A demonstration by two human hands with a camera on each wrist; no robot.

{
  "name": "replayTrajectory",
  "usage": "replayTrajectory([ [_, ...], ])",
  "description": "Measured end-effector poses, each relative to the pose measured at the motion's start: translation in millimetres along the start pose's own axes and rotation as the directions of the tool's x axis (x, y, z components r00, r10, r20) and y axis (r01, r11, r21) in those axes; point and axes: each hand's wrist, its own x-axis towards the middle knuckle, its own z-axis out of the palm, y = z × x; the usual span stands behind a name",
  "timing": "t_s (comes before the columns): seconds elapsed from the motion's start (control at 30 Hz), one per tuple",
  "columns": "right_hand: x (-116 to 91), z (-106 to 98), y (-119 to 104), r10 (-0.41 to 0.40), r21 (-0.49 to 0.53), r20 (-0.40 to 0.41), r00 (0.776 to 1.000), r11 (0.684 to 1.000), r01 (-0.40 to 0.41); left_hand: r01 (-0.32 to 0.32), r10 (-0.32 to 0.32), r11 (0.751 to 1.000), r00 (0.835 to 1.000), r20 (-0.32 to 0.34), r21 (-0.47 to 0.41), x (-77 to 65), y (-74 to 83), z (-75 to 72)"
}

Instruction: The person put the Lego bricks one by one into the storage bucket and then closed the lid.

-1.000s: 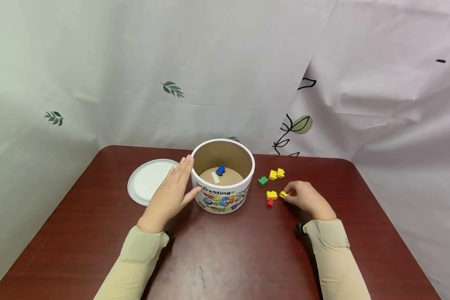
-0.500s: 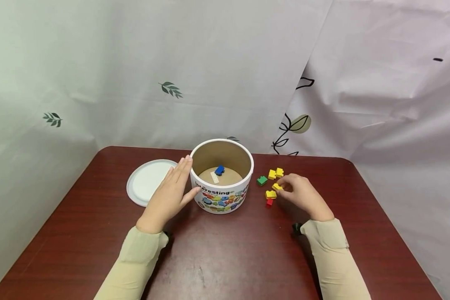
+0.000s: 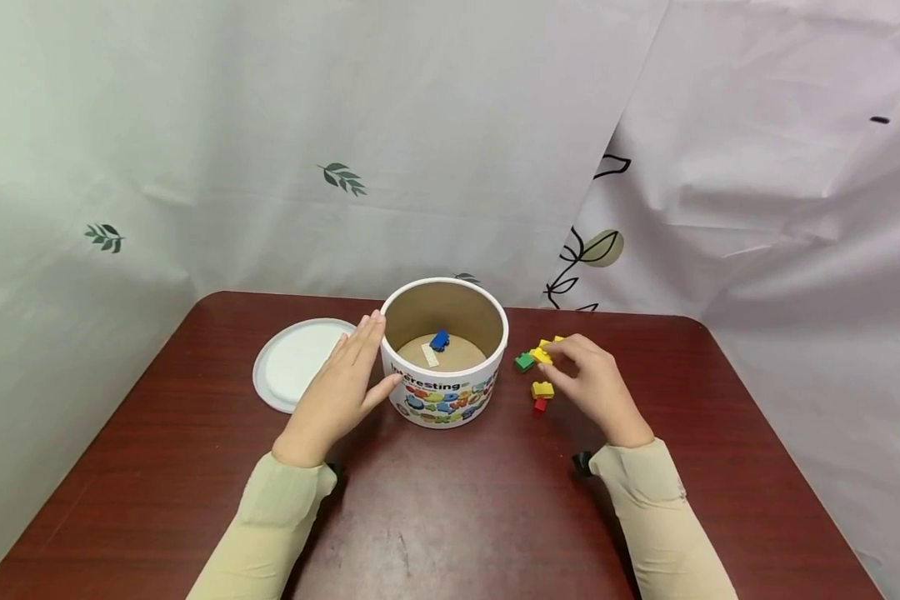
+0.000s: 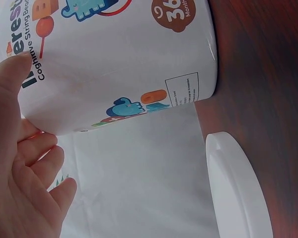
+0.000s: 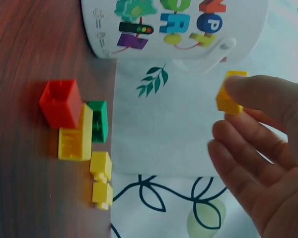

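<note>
My right hand (image 3: pixel 596 387) pinches a yellow toy brick (image 5: pixel 231 94) between thumb and fingertips, raised above the table. Below it lie a green brick (image 3: pixel 524 362), a yellow brick (image 3: pixel 542 390), a red brick (image 5: pixel 62 104) and two small yellow bricks (image 5: pixel 101 167), partly hidden by the hand in the head view. With fingers straight, my left hand (image 3: pixel 333 392) touches the left side of a round white tub (image 4: pixel 124 59) printed with colourful pictures. Inside the tub a blue brick (image 3: pixel 440 340) and a cream-coloured flat piece (image 3: pixel 430 355) lie on the bottom.
A round white lid (image 3: pixel 292 367) lies on the dark red-brown table (image 3: pixel 450 517), left of the tub and partly behind the left hand. A pale cloth (image 3: pixel 450 150) with leaf prints hangs behind the table.
My right hand has lifted the yellow brick from the table and carried it leftward and away from me, toward the tub. The left hand and tub stay in place.
</note>
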Motion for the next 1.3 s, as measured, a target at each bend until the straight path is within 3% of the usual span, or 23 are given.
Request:
replayTrajectory([
  [0.27,6,1,-18,-0.046,0.059,-0.16,0.986,0.997,0.056,0.001,-0.001,1.0,1.0,0.001,-0.003,-1.8,-0.1,-2.0],
  [0.53,19,1,-42,0.037,0.155,-0.189,0.981,0.988,-0.008,0.001,-0.001,1.0,1.0,0.0,-0.011,-2.7,0.8,-3.4],
  [0.9,60,9,-65,-0.097,0.143,-0.079,0.992,0.984,0.107,0.002,-0.003,1.0,1.0,-0.003,-0.022,-3.0,0.3,-1.1],
  [1.07,74,17,-66,-0.093,0.126,0.025,0.995,0.988,0.089,-0.004,0.003,1.0,1.0,-0.014,-0.019,-3.0,1.0,-0.7],
  [1.3,88,29,-68,-0.101,0.097,0.091,0.991,0.991,0.092,0.0,0.0,1.0,1.0,-0.007,-0.016,-1.1,0.9,-0.9],
])
